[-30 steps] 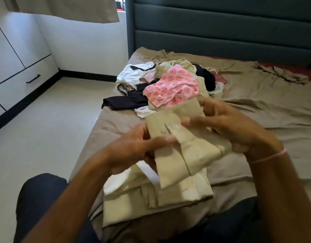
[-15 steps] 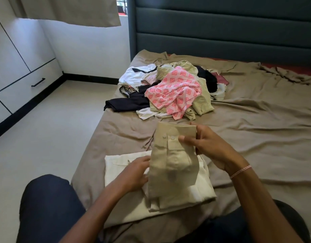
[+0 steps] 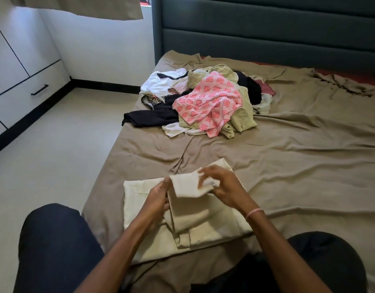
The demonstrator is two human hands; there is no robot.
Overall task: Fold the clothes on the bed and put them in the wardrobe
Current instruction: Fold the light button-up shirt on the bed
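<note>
Left grip [image 3: 159, 197] pinches the left edge of a raised flap of a pale cream cotton shirt [image 3: 195, 225], while the right grip [image 3: 222, 187] curls its fingers round the flap's other end. The shirt lies partly folded at the near edge of a bed under a rumpled tan sheet [image 3: 288, 176]. Farther up the bed sits an unfolded heap topped by a pink diamond-print garment [image 3: 209, 102], a black garment [image 3: 148, 118] touching its left side. A white wardrobe [image 3: 17, 81] stands across the floor to the left.
</note>
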